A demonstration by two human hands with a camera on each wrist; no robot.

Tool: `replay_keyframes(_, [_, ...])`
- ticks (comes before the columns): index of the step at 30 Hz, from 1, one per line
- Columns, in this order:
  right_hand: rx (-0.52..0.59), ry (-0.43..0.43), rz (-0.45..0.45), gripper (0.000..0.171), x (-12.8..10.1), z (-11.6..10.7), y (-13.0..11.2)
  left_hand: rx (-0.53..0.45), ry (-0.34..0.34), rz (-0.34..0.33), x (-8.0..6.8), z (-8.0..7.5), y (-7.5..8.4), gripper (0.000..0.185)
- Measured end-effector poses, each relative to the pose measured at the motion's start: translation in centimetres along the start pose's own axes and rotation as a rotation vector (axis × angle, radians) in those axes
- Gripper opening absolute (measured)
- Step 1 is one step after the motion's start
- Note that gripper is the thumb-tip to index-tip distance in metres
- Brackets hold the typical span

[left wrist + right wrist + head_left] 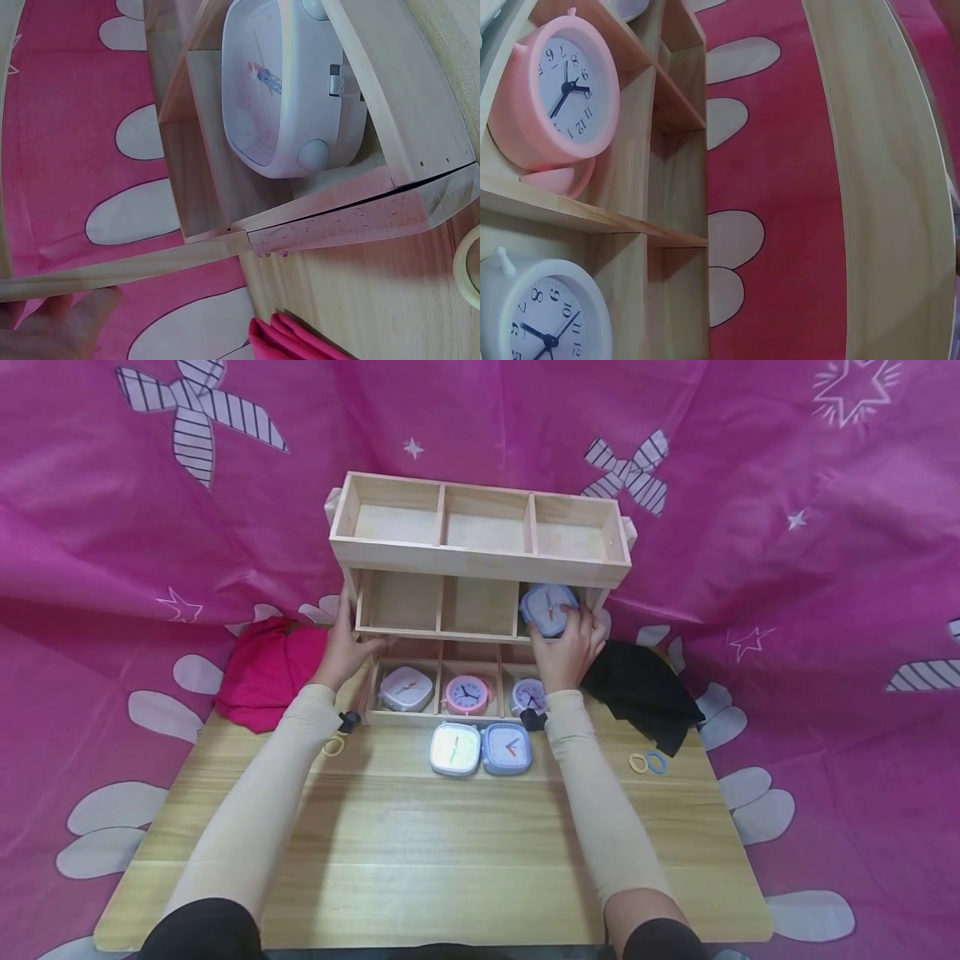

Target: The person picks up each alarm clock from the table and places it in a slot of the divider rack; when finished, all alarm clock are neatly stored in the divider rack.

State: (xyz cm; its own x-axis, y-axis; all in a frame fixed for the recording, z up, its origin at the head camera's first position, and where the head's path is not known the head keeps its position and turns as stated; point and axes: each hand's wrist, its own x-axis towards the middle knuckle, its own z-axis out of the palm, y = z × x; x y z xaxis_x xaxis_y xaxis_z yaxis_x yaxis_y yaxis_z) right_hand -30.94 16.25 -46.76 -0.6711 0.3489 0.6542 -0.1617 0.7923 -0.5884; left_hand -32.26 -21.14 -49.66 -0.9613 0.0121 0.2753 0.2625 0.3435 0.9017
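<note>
Left arm: stretched forward from my lower left, sleeve in pale beige down to the wrist, a dark cuff at the upper arm.
Left hand [347, 647]: raised, thumb side up, my fingers laid flat against a wooden edge; the fingertips [67, 322] show blurred in the left wrist view.
Right arm: reaches forward from my lower right in the same beige sleeve, with a small black strap at the wrist.
Right hand [567, 647]: back of the hand towards me, fingers curled up and closed round something blue, knuckles spread.
Both hands: level with each other, well apart.
</note>
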Motion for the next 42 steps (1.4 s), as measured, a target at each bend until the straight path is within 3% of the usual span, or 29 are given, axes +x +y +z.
replay_keyframes(16, [0.114, -0.090, 0.005, 0.058, -0.6, -1.3, 0.3, -0.047, 0.009, -0.002, -0.1, -0.1, -0.2, 0.130])
replay_keyframes(27, [0.242, -0.013, -0.069, 0.047, -4.5, -4.1, 1.6, -0.024, 0.006, -0.009, 0.1, -0.1, -0.4, 0.129])
replay_keyframes(30, [0.264, -0.084, -0.064, 0.041, -6.0, -5.0, 2.6, -0.024, 0.004, -0.015, 0.1, 0.0, -0.2, 0.128])
replay_keyframes(34, [0.226, -0.256, -0.040, 0.042, -8.4, -5.8, 4.3, -0.016, 0.000, -0.028, -0.3, 0.1, 1.0, 0.127])
replay_keyframes(39, [0.156, -0.521, -0.023, 0.061, -11.2, -6.4, 6.7, -0.029, -0.010, -0.007, -1.1, 0.0, 3.1, 0.124])
replay_keyframes(42, [0.150, -0.682, -0.034, 0.080, -12.6, -6.4, 8.0, -0.033, -0.006, 0.007, -0.6, 0.1, 2.1, 0.124])
